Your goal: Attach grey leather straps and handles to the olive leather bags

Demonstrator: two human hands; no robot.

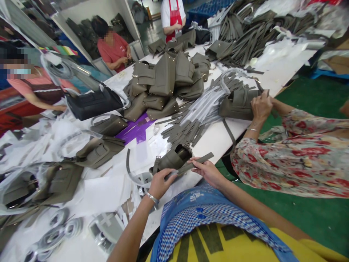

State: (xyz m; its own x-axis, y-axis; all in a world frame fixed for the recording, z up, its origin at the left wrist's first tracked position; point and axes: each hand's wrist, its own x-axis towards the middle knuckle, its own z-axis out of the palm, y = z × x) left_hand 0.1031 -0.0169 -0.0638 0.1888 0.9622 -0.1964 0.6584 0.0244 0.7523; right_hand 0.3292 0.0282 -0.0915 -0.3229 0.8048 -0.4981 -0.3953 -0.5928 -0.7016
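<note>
A flat olive-grey strap (205,158) runs between my two hands just above the table edge. My right hand (208,173) pinches it between thumb and fingers, with one end sticking out beyond the fingertips. My left hand (161,183) has thumb and fingers closed at the strap's other end. Right behind my hands sits a small olive handbag (174,158), its top open and a buckle on its left side. A loose, curved strap piece (128,163) stands up to the left of that bag.
Many olive handbags (163,78) are heaped mid-table. Loose straps (188,125) lie before them. At right, a co-worker's hand (261,106) holds another bag (237,103). Coiled wrapped straps (56,233) lie lower left. Other people stand across the table.
</note>
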